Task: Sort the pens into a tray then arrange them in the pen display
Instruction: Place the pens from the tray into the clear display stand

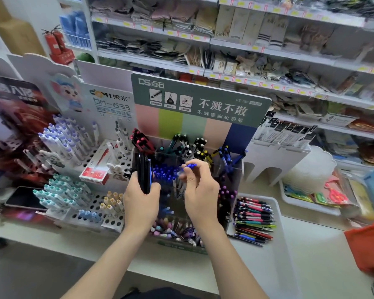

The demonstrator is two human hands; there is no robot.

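A bundle of dark blue plastic pens [144, 169] was clasped upright in the left grip [141, 199]. A single blue pen [190, 165] was pinched by the right grip [200, 188] above the clear acrylic pen display [235, 180]. Arranging was judged under way, with slotting among matching blues needed next. The white plastic tray [277, 214] was set right of that grip.

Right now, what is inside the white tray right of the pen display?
A pile of pens lies sideways in the white tray, barrels red, pink, green, blue and black. The lower pens and the tray floor beneath them are covered.
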